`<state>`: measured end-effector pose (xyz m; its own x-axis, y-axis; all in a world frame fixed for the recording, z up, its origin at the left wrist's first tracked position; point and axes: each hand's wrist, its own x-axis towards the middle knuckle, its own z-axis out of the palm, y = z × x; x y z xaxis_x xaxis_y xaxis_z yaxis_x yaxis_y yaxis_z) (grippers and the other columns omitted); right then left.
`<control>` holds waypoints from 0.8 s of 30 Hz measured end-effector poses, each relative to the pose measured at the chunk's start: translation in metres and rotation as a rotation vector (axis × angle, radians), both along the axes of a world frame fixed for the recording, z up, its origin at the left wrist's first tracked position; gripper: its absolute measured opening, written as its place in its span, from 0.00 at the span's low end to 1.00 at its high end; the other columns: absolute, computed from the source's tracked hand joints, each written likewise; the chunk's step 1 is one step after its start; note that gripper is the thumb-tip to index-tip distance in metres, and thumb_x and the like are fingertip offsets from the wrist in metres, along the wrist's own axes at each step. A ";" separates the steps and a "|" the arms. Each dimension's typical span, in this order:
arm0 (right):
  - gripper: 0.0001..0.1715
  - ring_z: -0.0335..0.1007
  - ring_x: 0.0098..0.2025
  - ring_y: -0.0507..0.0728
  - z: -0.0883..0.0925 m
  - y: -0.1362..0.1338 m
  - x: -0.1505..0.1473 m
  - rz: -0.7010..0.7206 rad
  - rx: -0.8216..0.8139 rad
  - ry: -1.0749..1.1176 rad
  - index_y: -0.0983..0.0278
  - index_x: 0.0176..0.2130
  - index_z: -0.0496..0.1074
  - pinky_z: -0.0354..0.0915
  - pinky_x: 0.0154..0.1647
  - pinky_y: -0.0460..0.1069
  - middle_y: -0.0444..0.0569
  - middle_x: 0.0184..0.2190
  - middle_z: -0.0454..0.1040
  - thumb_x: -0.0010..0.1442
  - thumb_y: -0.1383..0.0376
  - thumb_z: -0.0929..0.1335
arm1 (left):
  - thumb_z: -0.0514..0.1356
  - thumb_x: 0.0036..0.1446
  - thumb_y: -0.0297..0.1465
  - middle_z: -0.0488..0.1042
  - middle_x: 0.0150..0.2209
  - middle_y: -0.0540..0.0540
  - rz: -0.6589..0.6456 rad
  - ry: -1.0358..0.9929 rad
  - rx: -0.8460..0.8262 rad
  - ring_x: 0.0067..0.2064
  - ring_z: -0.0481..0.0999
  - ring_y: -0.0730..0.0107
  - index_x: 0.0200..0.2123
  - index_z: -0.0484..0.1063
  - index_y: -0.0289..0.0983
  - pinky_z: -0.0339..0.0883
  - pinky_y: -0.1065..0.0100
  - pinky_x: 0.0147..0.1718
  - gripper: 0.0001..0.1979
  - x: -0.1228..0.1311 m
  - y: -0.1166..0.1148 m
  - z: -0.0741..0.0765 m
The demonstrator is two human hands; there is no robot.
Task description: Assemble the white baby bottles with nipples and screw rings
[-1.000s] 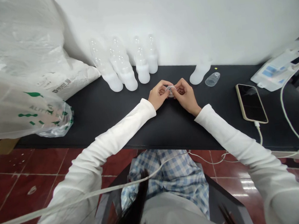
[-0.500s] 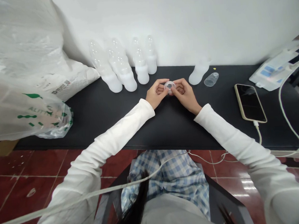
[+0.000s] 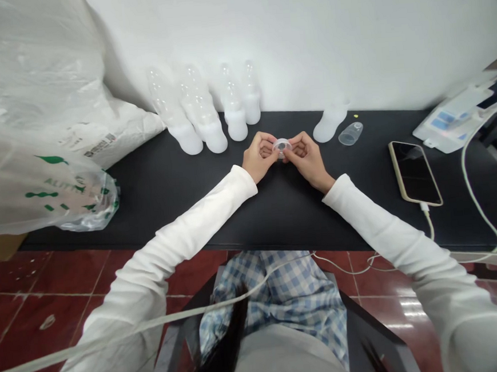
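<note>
A small clear round plastic cap-like piece (image 3: 282,145) with a raised rim is held between both hands above the black table. My left hand (image 3: 260,155) pinches its left side, and my right hand (image 3: 309,159) grips the right side with thumb and fingers. Fingers hide part of its edge. Beyond my right hand stands a white bottle (image 3: 327,123), its upper part blending into the wall. A clear tapered cover (image 3: 351,134) lies beside that bottle. Farther left, several white bottles with clear domed tops (image 3: 212,134) stand along the wall.
On the right, a phone (image 3: 416,174) is plugged into a white cable, near a white-and-blue packet (image 3: 450,121). Large plastic bags (image 3: 44,167) fill the left end of the black table (image 3: 277,218). A tiny yellow bit (image 3: 355,116) lies by the wall. A pale cable crosses my lap.
Both hands stay nearly in place with the clear round piece, which is tilted slightly differently between the fingers. The view has shifted a little.
</note>
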<state>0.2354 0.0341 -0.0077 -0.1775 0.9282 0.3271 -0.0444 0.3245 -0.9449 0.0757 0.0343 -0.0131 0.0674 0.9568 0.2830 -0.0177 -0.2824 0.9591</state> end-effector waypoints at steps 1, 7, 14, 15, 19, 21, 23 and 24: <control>0.31 0.72 0.28 0.50 0.000 0.000 0.000 -0.002 0.004 -0.004 0.57 0.35 0.64 0.74 0.31 0.49 0.40 0.28 0.73 0.49 0.41 0.77 | 0.70 0.54 0.28 0.74 0.29 0.56 0.004 0.001 0.008 0.28 0.73 0.80 0.38 0.67 0.39 0.70 0.75 0.31 0.14 0.000 0.000 0.000; 0.29 0.75 0.33 0.51 0.002 -0.004 -0.002 0.011 0.005 -0.052 0.57 0.38 0.66 0.75 0.38 0.49 0.41 0.31 0.75 0.51 0.42 0.77 | 0.70 0.54 0.30 0.74 0.29 0.55 0.045 0.048 0.002 0.28 0.73 0.80 0.39 0.66 0.39 0.69 0.75 0.29 0.15 -0.001 0.001 -0.001; 0.31 0.72 0.30 0.51 -0.002 -0.003 -0.001 0.003 0.021 -0.085 0.56 0.36 0.64 0.75 0.32 0.49 0.39 0.30 0.73 0.49 0.41 0.77 | 0.70 0.54 0.37 0.74 0.29 0.55 0.010 0.047 0.008 0.27 0.73 0.79 0.38 0.66 0.40 0.70 0.73 0.29 0.16 -0.001 -0.001 -0.001; 0.31 0.71 0.29 0.51 -0.003 -0.002 -0.001 -0.004 0.024 -0.091 0.56 0.36 0.63 0.75 0.31 0.50 0.39 0.29 0.73 0.49 0.41 0.77 | 0.70 0.54 0.37 0.74 0.29 0.54 0.002 0.045 0.007 0.28 0.74 0.78 0.38 0.66 0.40 0.71 0.72 0.29 0.16 -0.001 -0.001 -0.002; 0.33 0.71 0.28 0.52 -0.007 0.002 0.000 -0.015 0.045 -0.106 0.56 0.36 0.62 0.77 0.32 0.53 0.40 0.28 0.72 0.48 0.38 0.76 | 0.70 0.54 0.39 0.76 0.32 0.53 -0.011 0.042 0.023 0.29 0.74 0.78 0.38 0.66 0.40 0.72 0.71 0.31 0.17 0.002 -0.001 -0.005; 0.34 0.73 0.30 0.54 -0.008 0.003 0.001 -0.005 0.048 -0.110 0.55 0.36 0.63 0.78 0.34 0.55 0.42 0.29 0.72 0.48 0.37 0.76 | 0.70 0.54 0.39 0.76 0.33 0.53 -0.004 0.050 0.034 0.30 0.75 0.78 0.38 0.66 0.40 0.73 0.70 0.32 0.17 0.003 0.000 -0.006; 0.33 0.74 0.31 0.56 -0.008 0.004 0.001 0.004 0.047 -0.119 0.55 0.37 0.63 0.79 0.36 0.57 0.43 0.30 0.73 0.48 0.37 0.75 | 0.71 0.54 0.39 0.77 0.34 0.52 0.005 0.061 0.041 0.31 0.76 0.77 0.38 0.67 0.40 0.74 0.69 0.33 0.17 0.004 0.000 -0.006; 0.33 0.74 0.32 0.56 -0.008 0.004 0.002 0.006 0.046 -0.123 0.55 0.38 0.63 0.79 0.37 0.58 0.43 0.30 0.73 0.49 0.37 0.75 | 0.71 0.54 0.39 0.77 0.34 0.52 0.007 0.064 0.040 0.32 0.77 0.76 0.37 0.67 0.40 0.75 0.69 0.34 0.17 0.004 -0.001 -0.006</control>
